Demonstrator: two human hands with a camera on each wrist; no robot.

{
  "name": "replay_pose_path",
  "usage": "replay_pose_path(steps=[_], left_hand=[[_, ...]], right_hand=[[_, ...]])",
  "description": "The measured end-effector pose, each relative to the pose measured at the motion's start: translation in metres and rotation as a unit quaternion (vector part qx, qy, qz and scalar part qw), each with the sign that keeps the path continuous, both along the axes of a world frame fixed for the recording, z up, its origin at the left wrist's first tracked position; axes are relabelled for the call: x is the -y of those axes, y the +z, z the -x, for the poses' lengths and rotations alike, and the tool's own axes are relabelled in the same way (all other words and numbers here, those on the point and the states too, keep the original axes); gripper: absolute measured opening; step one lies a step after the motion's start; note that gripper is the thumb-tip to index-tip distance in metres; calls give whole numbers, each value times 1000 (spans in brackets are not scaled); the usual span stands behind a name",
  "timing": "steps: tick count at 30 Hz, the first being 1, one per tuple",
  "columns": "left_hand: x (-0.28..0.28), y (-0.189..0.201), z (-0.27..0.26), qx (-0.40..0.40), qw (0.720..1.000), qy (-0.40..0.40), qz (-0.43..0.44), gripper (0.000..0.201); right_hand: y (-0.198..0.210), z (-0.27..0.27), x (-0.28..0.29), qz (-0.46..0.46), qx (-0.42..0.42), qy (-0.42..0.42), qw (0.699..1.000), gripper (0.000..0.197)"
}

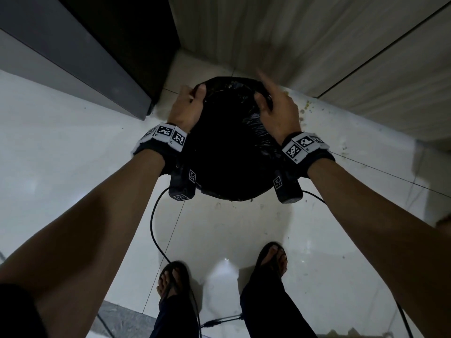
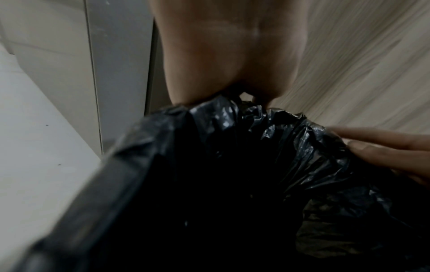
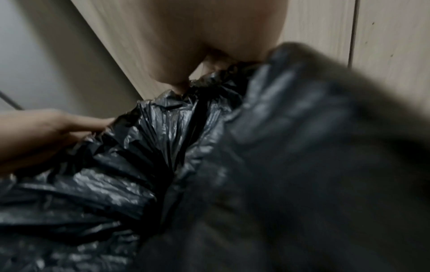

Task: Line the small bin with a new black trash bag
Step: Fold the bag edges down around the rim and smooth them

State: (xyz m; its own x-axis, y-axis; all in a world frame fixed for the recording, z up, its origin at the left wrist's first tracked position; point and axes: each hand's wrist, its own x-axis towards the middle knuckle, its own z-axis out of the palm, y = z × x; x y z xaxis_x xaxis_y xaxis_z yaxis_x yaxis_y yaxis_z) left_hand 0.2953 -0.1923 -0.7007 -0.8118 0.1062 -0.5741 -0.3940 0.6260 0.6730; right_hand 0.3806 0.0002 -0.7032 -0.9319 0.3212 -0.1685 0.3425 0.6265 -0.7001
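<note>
Our left hand [image 1: 186, 106] and right hand [image 1: 277, 106] each pinched the bag [image 1: 229, 147] at its far edge, left and right, over the floor [image 1: 61, 147].

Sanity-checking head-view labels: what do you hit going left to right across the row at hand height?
Dark cabinet base → left hand → black trash bag → right hand → wood-grain wall panel.

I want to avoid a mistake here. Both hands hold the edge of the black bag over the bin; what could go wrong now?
1. The trash bag is thin and crinkled; pulling hard with the left hand and right hand may tear it.
2. A loose cable on the floor runs by the feet; it may catch.
</note>
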Motion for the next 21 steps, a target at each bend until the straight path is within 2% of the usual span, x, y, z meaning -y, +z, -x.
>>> replay_pose_path(steps=[2,3,6,8,10,13,16,18,21], left_hand=[[0,3,-1,-34,999,-6,-14,26],[0,3,-1,-45,999,-13,-22,24],[-3,5,1,-62,996,-54,-41,37],[-3,3,1,-27,996,-66,-47,38],[-2,-1,0,-8,995,-78,-61,38],[-2,-7,1,-37,992,-92,-78,36],[-3,-5,2,-33,992,-86,-87,30],[-3,-3,2,-26,989,-86,-113,22],[-3,-3,4,-25,981,-113,-154,37]], right_hand=[[0,5,4,-11,5,1,1000,37],[0,8,5,-14,11,-3,1000,36],[-1,15,7,-17,19,0,1000,37],[-3,18,8,-20,21,4,1000,35],[-5,19,8,-14,18,-7,1000,31],[-6,19,9,-12,17,-26,999,28],[-9,18,9,-18,20,-15,1000,27],[-9,17,7,-15,14,2,1000,33],[-9,14,3,-14,14,29,999,42]])
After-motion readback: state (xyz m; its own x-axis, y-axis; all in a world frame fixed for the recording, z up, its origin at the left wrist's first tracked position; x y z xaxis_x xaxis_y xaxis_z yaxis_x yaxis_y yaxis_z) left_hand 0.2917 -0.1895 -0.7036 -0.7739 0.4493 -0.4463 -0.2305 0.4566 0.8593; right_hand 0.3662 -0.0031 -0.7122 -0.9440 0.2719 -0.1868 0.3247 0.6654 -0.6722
